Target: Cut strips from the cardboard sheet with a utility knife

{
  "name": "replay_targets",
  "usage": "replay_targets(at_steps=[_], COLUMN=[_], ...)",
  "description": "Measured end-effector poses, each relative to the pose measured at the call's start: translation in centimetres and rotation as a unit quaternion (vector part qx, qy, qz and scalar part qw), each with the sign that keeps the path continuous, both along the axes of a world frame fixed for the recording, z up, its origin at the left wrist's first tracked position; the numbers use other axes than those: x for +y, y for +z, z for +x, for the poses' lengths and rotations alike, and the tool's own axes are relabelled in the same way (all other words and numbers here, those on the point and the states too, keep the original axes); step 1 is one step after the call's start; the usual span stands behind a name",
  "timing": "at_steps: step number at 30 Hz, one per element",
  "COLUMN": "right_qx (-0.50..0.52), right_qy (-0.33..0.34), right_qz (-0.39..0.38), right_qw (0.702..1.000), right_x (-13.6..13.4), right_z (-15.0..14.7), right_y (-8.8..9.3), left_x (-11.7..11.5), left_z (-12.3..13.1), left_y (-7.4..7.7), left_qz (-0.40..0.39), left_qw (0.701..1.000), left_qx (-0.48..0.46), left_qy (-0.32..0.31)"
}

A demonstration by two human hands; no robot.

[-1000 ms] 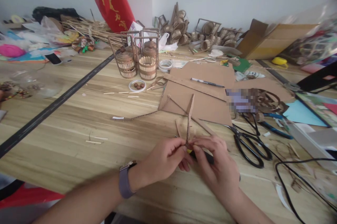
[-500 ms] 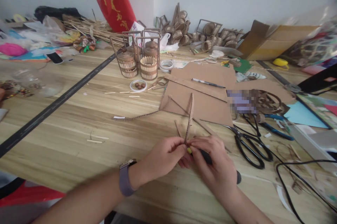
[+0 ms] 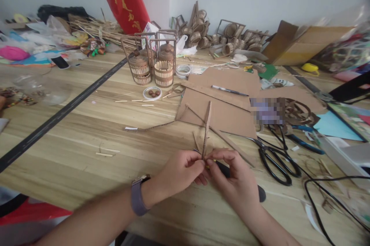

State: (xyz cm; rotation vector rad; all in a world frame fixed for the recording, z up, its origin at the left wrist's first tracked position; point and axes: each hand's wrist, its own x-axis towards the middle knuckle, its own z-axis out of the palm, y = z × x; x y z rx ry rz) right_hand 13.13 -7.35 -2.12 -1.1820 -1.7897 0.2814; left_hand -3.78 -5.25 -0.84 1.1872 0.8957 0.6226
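Note:
A narrow strip of corrugated cardboard point(image 3: 206, 130) stands up from between my two hands. My left hand point(image 3: 186, 169) is closed on its lower end, thumb against fingers. My right hand point(image 3: 235, 178) pinches at the same end from the other side, with thumb and forefinger meeting there. The fingertips hide the very end of the strip. Beneath my right hand lies a black tool point(image 3: 223, 169), largely covered; a small yellow part shows by the fingertips. Behind the hands, a long thin cardboard strip point(image 3: 232, 146) lies on the wooden table point(image 3: 72, 130).
Cardboard sheets point(image 3: 219, 111) with a pen point(image 3: 229, 90) lie ahead. Black-handled scissors point(image 3: 277, 163) and a black cable point(image 3: 312, 199) are on the right. Small slatted baskets point(image 3: 163, 74) and a white ring holding brown balls point(image 3: 152, 93) stand farther back. A red bag point(image 3: 124, 3) leans behind.
The strip's upper end has tipped slightly to the left. My right fingers have shifted a little at the strip's lower end, and less of the yellow part shows.

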Motion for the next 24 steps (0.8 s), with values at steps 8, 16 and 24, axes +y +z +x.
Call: replay_targets(at_steps=[8,16,24], right_qx=[-0.054,-0.015,0.141], right_qy=[0.046,0.070,0.073], right_qz=[0.057,0.036,-0.071], right_qw=[0.996,0.997,0.985], right_x=[0.0,-0.3,-0.5], right_z=[-0.2,-0.4,-0.7], right_y=[1.2,1.1,-0.2], left_x=[-0.1,0.1,0.0], left_z=[0.1,0.1,-0.2], left_y=[-0.4,0.4,0.8], left_qz=[0.015,-0.028,0.003], left_qw=[1.000,0.999,0.999], left_qx=[0.013,0.012,0.031], left_qy=[0.018,0.036,0.033])
